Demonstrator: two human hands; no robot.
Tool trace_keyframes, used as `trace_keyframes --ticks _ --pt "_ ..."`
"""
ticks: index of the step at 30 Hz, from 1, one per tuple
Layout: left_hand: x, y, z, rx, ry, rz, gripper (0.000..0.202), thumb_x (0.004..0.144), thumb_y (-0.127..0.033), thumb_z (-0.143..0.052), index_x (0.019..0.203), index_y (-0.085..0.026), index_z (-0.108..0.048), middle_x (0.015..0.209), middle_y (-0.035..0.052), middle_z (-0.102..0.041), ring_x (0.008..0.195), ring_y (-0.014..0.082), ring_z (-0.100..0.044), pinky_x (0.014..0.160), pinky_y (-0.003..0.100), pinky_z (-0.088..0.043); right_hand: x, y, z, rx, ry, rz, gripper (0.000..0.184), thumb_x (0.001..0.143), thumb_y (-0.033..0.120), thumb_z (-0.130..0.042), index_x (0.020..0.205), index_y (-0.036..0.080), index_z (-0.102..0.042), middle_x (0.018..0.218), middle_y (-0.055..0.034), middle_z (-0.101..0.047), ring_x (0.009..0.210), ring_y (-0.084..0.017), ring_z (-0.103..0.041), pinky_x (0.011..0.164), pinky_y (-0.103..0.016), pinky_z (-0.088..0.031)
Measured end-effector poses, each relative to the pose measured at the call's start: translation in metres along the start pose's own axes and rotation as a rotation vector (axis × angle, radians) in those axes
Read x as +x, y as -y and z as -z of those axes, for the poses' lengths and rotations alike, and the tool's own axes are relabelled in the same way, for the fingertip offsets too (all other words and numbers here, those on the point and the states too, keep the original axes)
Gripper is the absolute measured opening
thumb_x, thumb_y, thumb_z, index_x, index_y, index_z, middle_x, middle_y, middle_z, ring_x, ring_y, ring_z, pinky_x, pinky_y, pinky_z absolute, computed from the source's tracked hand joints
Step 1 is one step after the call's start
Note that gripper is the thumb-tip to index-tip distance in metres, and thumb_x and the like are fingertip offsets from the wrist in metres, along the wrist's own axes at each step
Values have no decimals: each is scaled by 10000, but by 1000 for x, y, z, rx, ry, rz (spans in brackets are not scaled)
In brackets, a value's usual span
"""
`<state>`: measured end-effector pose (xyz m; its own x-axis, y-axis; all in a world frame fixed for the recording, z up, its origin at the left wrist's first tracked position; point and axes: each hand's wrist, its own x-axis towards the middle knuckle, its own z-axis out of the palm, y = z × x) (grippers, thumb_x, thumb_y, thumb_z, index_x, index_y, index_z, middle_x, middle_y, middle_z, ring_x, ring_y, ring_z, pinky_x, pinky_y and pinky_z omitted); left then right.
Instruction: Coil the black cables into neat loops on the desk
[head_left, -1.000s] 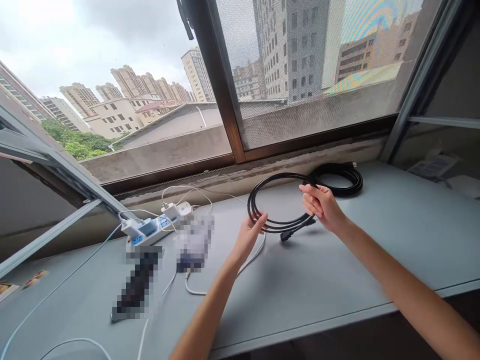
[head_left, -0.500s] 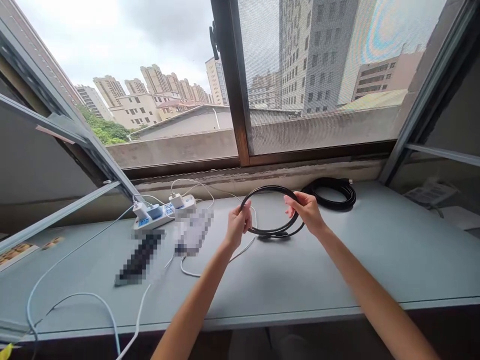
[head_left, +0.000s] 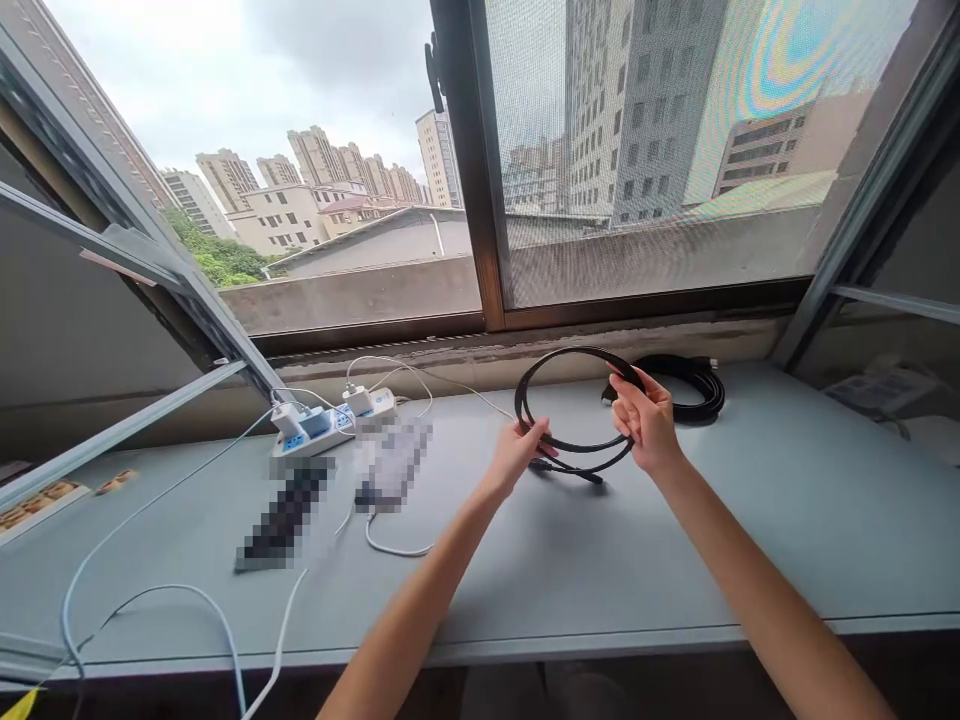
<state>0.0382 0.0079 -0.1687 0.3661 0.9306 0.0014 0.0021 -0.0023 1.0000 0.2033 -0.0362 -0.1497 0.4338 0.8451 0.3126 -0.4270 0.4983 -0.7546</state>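
Between my hands a black cable point(head_left: 577, 352) is held up in loose loops above the desk. My left hand point(head_left: 523, 452) is closed on the lower left of the loops, thumb on top. On the upper right, my right hand point(head_left: 645, 415) pinches the cable with its fingers curled round it. One end of the cable hangs below the loops near the desk, and a dark connector shows beside my left fingers. Behind my right hand lies a second coiled black cable point(head_left: 697, 410) with a metal plug at its end.
A white power strip point(head_left: 322, 440) with chargers plugged in stands at the left rear of the grey desk point(head_left: 600, 580). Two blurred items, one dark point(head_left: 289, 510) and one pale point(head_left: 397, 465), lie before it. White cords point(head_left: 281, 620) run over the front edge. A window is behind.
Both hands have shifted right with the cable. The loops are spread wider and raised, and a cable end now shows below them. The view has turned slightly left.
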Motion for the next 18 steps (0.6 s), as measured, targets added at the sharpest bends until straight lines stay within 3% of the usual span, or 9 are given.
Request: trace_keyframes --ticks 3,9,11,15,18 --pt "-10 6 -4 6 55 80 367 706 -501 -643 701 -138 -594 596 53 -633 621 186 -636 645 291 -479 -7 0 -5 18 -41 74 223 653 295 -804 814 200 -683 316 127 -291 270 -35 -165 270 -136 -202" --pt "-17 8 -13 -8 107 214 401 788 -513 -513 727 -129 -614 711 96 -657 689 194 -618 730 326 -474 -24 2 -19 22 -3 167 181 700 303 -790 850 253 -701 313 123 -307 265 -41 -182 276 -139 -213" --pt "-18 5 -14 62 67 169 386 799 -506 -490 706 -151 -609 708 64 -634 677 175 -579 687 290 -445 -27 4 -22 21 -23 178 178 705 325 -784 845 261 -695 315 124 -303 265 -44 -181 275 -140 -212" --pt "-27 -5 -12 339 -53 -73 437 799 -538 -485 545 -186 -532 523 -14 -484 524 128 -431 521 246 -325 -28 8 -23 40 -60 189 145 715 331 -772 818 272 -688 308 124 -283 271 -46 -166 277 -140 -216" --pt "-35 -11 -10 465 48 48 587 809 -624 -403 425 -187 -486 383 -14 -391 396 111 -351 449 248 -282 -28 10 -22 53 -42 201 122 722 314 -765 821 286 -699 311 122 -283 276 -45 -152 278 -140 -220"
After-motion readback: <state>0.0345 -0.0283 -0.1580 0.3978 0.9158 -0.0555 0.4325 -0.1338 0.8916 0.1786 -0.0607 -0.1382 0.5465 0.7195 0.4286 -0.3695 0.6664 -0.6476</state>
